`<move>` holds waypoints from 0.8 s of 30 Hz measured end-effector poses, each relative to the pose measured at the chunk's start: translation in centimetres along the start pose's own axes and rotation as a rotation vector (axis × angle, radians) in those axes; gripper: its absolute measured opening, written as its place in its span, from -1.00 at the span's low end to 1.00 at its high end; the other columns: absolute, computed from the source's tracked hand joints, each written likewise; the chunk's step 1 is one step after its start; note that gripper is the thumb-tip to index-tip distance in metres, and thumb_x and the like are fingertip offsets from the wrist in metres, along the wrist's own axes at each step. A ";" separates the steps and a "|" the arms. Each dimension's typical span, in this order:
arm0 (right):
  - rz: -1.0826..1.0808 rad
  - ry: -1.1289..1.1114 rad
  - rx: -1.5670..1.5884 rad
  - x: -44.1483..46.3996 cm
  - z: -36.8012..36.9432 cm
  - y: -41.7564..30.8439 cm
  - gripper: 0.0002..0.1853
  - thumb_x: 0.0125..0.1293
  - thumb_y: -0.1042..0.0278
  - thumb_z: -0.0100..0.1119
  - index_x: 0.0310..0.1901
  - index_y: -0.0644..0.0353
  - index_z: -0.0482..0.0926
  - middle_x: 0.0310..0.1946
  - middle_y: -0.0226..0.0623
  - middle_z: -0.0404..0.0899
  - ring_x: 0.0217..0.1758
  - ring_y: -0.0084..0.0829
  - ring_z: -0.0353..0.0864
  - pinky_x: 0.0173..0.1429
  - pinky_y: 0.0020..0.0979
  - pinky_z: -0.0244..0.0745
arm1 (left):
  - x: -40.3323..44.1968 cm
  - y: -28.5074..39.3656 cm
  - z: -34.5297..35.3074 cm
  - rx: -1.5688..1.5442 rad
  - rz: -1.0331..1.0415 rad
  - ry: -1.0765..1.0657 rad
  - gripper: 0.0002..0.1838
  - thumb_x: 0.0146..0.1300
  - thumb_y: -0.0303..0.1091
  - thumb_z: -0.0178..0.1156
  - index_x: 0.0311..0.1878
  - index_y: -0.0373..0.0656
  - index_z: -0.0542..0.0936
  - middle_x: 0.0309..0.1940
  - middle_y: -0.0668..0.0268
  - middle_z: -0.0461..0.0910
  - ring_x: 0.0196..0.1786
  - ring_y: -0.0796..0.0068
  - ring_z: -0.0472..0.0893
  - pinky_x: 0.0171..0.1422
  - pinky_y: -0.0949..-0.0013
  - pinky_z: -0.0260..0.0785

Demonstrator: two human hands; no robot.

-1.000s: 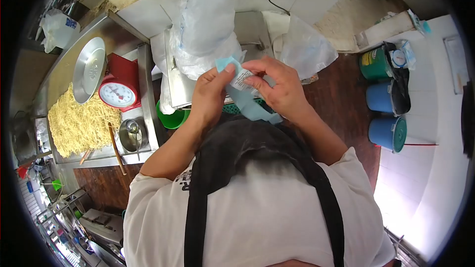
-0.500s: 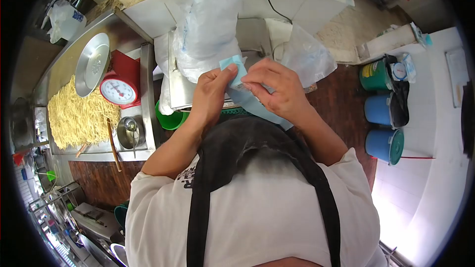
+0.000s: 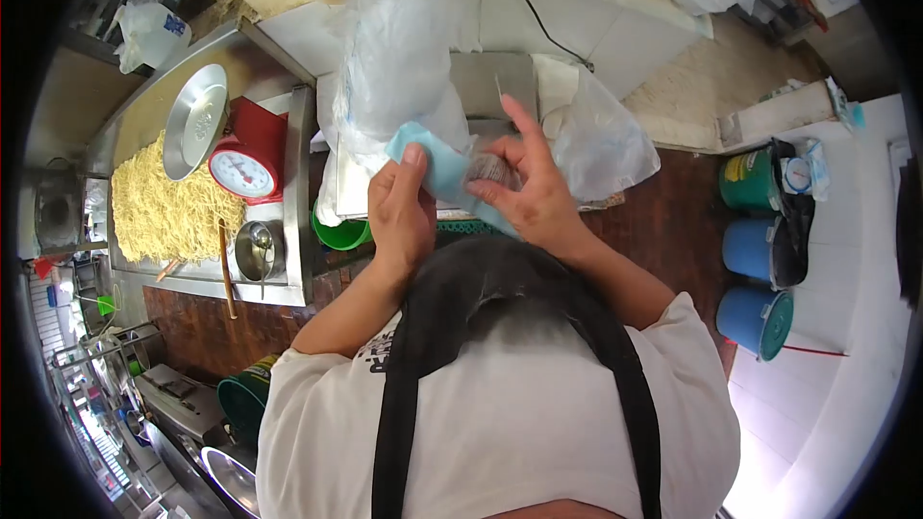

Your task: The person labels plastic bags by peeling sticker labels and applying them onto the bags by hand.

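Light blue sticker backing strip [image 3: 440, 165] is pinched in my left hand [image 3: 402, 202], thumb on top, its tail running down toward my right wrist. My right hand [image 3: 531, 180] holds a clear label with small dark print [image 3: 488, 170] between thumb and fingers, its index finger raised. Behind my hands, a large stack of clear plastic bags [image 3: 396, 67] stands on a metal surface. Another clear plastic bag [image 3: 606, 139] lies just right of my right hand.
At the left, a red scale [image 3: 252, 156] with a metal pan [image 3: 196, 122] stands beside yellow noodles [image 3: 163, 207] and a metal pot [image 3: 259, 252]. A green basin [image 3: 341, 230] sits below. Lidded buckets [image 3: 755, 320] line the right wall.
My right hand has opened its fingers somewhat and now has the printed label, which has come away from the blue strip. My left hand has shifted slightly left and down. The view has shifted a little.
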State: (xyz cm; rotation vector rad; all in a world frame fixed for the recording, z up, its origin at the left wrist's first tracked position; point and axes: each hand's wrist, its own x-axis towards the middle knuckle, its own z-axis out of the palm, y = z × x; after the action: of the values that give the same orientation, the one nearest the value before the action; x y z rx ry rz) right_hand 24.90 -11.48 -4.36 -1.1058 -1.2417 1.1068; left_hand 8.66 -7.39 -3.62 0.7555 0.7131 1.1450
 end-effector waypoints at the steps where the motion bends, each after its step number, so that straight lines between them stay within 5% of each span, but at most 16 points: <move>1: 0.017 -0.015 0.035 0.0 -0.1 0.2 0.02 0.22 0.53 0.38 0.55 0.16 -0.15 -0.05 -0.22 0.49 -0.03 -0.44 0.53 0.13 -0.38 0.46 | -0.1 0.4 0.7 -0.042 0.037 -0.040 -0.70 0.42 -0.21 0.14 -0.10 -0.33 0.58 -0.19 0.23 0.59 -0.10 0.44 0.53 0.10 0.28 0.33; 5: 0.010 -0.066 0.121 0.0 0.1 0.4 -0.05 0.22 0.55 0.38 0.52 0.18 -0.06 -0.04 -0.23 0.46 -0.04 -0.45 0.53 0.10 -0.41 0.47 | 0.9 -0.8 -1.0 0.534 0.267 -0.264 -0.69 0.34 -0.27 0.17 0.00 -0.32 0.53 -0.23 0.13 0.55 -0.01 0.31 0.55 0.28 0.14 0.28; 8: -0.174 0.039 0.057 1.4 -1.2 1.4 -0.28 0.23 0.51 0.37 0.37 0.24 0.21 0.01 -0.24 0.44 0.00 -0.46 0.51 0.13 -0.41 0.47 | 2.9 2.4 -0.4 0.226 0.498 -0.149 -0.80 0.37 -0.36 0.18 -0.07 -0.30 0.61 -0.25 0.21 0.57 -0.03 0.36 0.57 0.16 0.30 0.37; 10: -0.186 0.072 0.069 3.1 -2.3 0.6 -0.49 0.26 0.45 0.35 0.21 0.27 0.39 0.08 -0.23 0.42 0.07 -0.43 0.50 0.18 -0.36 0.44 | 3.9 6.9 -2.1 0.362 0.682 -0.171 -0.81 0.32 -0.45 0.19 -0.06 -0.30 0.63 -0.22 0.20 0.60 -0.15 0.35 0.61 0.05 0.30 0.43; 12: -0.056 0.029 0.169 5.0 -3.1 -2.8 -0.69 0.31 0.36 0.31 0.02 0.27 0.53 0.18 -0.20 0.40 0.16 -0.36 0.48 0.26 -0.29 0.40 | 3.1 14.5 -0.5 1.328 0.594 -0.091 -0.73 0.25 -0.50 0.24 0.03 -0.27 0.63 -0.17 0.16 0.62 -0.21 0.25 0.66 0.02 0.26 0.51; 15: -0.081 -0.001 -0.025 7.4 -1.3 -2.2 -0.75 0.41 0.27 0.18 -0.01 0.24 0.58 0.32 -0.25 0.31 0.20 -0.45 0.45 0.29 -0.37 0.36 | 5.6 15.6 2.8 1.550 0.917 -0.095 -0.57 0.15 -0.49 0.34 0.13 -0.20 0.61 -0.08 0.12 0.63 -0.14 0.15 0.67 0.06 0.27 0.52; 18: -0.097 0.094 0.117 9.3 0.4 0.1 -0.73 0.40 0.29 0.20 0.04 0.22 0.60 0.36 -0.22 0.29 0.20 -0.43 0.47 0.25 -0.39 0.39 | 9.5 14.3 3.9 1.467 0.958 -0.273 -0.50 0.08 -0.43 0.42 0.16 -0.13 0.61 -0.01 0.12 0.63 -0.07 0.05 0.64 0.10 0.26 0.49; 21: -0.081 0.143 0.070 9.7 1.1 0.9 -0.67 0.36 0.16 0.23 0.07 0.10 0.64 0.28 -0.15 0.43 0.32 -0.24 0.44 0.28 -0.25 0.33 | 10.3 13.4 4.3 1.459 0.737 -0.435 -0.45 0.12 -0.43 0.41 0.23 -0.15 0.57 0.08 0.14 0.62 0.14 0.23 0.57 0.24 0.28 0.40; 24: -0.106 0.168 0.026 9.9 1.4 1.7 -0.66 0.35 0.19 0.25 0.08 0.15 0.64 0.19 -0.19 0.51 0.22 -0.28 0.51 0.27 -0.25 0.33 | 11.0 13.2 3.4 1.424 0.487 -0.440 -0.45 0.12 -0.44 0.41 0.24 -0.11 0.57 0.07 0.18 0.64 0.11 0.31 0.59 0.23 0.32 0.40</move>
State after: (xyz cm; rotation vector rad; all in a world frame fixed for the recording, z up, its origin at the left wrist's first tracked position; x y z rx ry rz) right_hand 23.71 -1.43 -4.70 -1.0784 -1.1374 0.9279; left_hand 7.40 5.71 7.98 2.3936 0.9399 0.6822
